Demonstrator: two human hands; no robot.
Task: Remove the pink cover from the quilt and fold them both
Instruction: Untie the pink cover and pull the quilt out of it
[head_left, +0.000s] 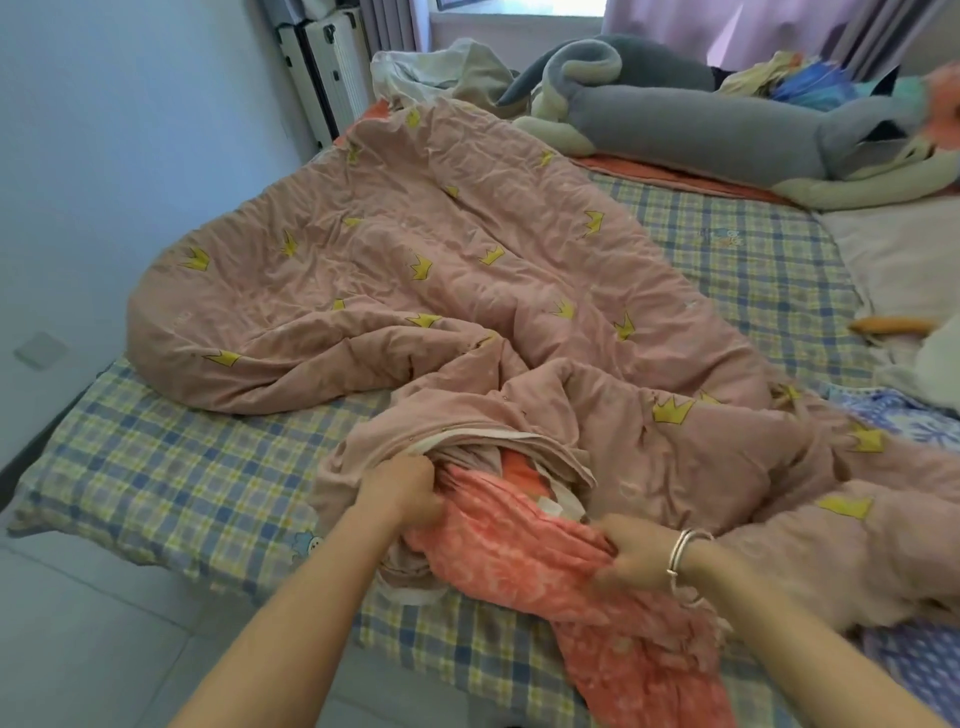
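Rumpled pink cover w/ yellow crowns sprawls across the bed — coral quilt pokes out of its opening at the near edge. Left hand clutches the cover's opening edge; right hand — bracelets on wrist — grips the quilt.

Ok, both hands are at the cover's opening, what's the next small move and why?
Probably draw the orange quilt further out with the right hand while the left hand holds the pink cover back at its opening. Only one end of the quilt is out; the rest seems inside the cover.
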